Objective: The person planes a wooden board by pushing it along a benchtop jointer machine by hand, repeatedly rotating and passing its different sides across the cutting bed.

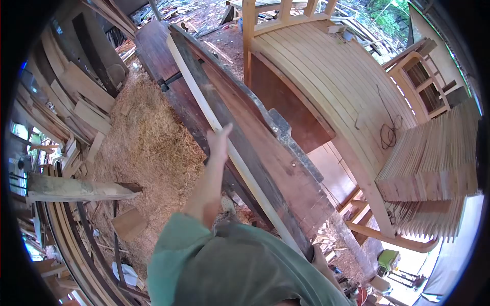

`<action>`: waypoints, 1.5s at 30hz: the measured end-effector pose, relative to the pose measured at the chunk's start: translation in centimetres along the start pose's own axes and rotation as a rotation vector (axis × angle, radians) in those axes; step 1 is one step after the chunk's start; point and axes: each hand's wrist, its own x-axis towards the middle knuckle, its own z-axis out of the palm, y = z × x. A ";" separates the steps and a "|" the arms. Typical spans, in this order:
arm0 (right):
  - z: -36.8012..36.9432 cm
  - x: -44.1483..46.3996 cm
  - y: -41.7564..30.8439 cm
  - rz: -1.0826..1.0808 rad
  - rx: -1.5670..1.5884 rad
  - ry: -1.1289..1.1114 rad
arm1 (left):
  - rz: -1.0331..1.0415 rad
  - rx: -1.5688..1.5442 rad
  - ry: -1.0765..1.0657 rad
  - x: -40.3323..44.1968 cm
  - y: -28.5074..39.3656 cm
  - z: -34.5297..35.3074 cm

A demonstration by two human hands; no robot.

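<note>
A long pale wooden strip (241, 162) runs diagonally along a dark plank on a wooden workbench (270, 148). Around the strip near its middle, my left hand (219, 142) is closed, with the thumb over its upper side. My right hand (320, 257) is low in the view by the near end of the dark plank; its fingers are mostly hidden, so its grip cannot be made out. The green shirt covers part of the near end of the strip.
Wood shavings (148, 127) cover the floor left of the bench. Boards (87, 97) lean at the far left. On the right stand a slatted wooden deck (316, 66) with a coiled cord (390, 133) and a stack of thin boards (429, 158).
</note>
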 end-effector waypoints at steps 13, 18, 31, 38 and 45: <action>-5.7 -0.5 13.3 0.351 -0.207 0.314 | -0.241 0.654 0.164 -1.0 -14.3 6.8; -9.0 1.3 15.7 0.314 -0.245 0.360 | 0.243 1.544 -0.026 -1.5 -10.1 9.3; -11.3 10.2 12.4 0.394 -0.325 0.266 | 0.196 1.818 -0.435 9.1 -11.3 9.7; -12.1 17.5 5.5 0.410 -0.154 0.093 | 0.435 1.618 -0.388 16.7 -9.7 7.1; -10.2 19.2 -2.2 0.601 0.196 0.626 | 0.700 1.637 -0.145 35.0 -3.0 4.7</action>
